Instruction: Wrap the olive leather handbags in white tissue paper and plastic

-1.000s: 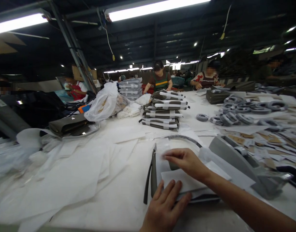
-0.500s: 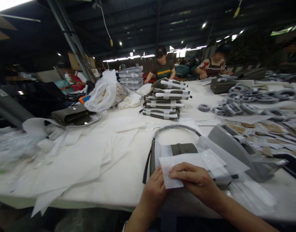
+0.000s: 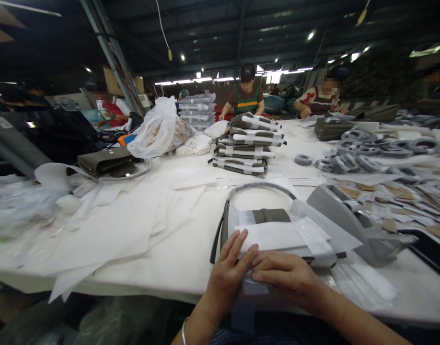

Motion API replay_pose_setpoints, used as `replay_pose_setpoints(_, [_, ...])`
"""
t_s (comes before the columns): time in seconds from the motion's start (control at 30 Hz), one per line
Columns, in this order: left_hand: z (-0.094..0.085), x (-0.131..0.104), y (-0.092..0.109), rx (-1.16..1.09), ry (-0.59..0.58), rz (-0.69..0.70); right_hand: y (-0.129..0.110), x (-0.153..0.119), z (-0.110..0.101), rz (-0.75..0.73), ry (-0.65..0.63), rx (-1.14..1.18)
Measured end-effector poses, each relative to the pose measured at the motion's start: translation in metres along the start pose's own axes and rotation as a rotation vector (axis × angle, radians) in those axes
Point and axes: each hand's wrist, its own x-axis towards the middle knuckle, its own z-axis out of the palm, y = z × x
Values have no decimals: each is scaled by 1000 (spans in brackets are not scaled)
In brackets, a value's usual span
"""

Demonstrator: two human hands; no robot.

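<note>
A dark olive handbag (image 3: 271,215) lies at the table's front edge, its curved strap standing up behind it. White wrapping paper (image 3: 272,235) covers much of its front side, with a clear tape-like band (image 3: 315,239) across the right part. My left hand (image 3: 227,273) rests on the paper's left end, fingers stretched out and apart. Close beside it, my right hand (image 3: 292,278) has its fingers bent together at the bag's near edge, pinching the paper there. A translucent flap (image 3: 255,288) hangs below both hands. The fingertips' exact hold is partly hidden.
A grey tape dispenser (image 3: 349,220) stands right of the bag. Behind are stacked wrapped bags (image 3: 247,143) and grey tape rolls (image 3: 349,148). Loose white sheets (image 3: 115,225) spread leftward. Another olive bag (image 3: 105,160) lies back left. Co-workers are across the table.
The raised paper flap at the left end has gone down over the bag's near edge. My left hand's fingers have spread onto the paper; my right hand has moved slightly lower.
</note>
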Motion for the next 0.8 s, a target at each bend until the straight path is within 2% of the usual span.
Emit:
replay_pose_setpoints(0.1, [-1,1,-1,3,-67,52,-1,13,-20,121,-98,-37])
replay_pose_setpoints(0.2, [0,0,-1,23,-92,56,22,35,-40,343,1,-266])
replay_pose_setpoints(0.23, [0,-1,-2,31,-97,56,35,43,-45,413,-17,-360])
replay_pose_setpoints(0.33, [1,-2,-2,52,-101,60,77,64,-50,538,-301,-538])
replay_pose_setpoints(0.4, [3,-3,-3,61,-97,64,97,74,-48,552,-449,-559])
replay_pose_setpoints(0.53, [4,-5,-3,47,-92,61,111,90,-41,527,-550,-528])
replay_pose_setpoints(0.63, [4,-6,-2,31,-89,57,108,101,-31,530,-578,-502])
replay_pose_setpoints(0.8, [5,-5,-2,34,-87,58,101,110,-8,545,-550,-485])
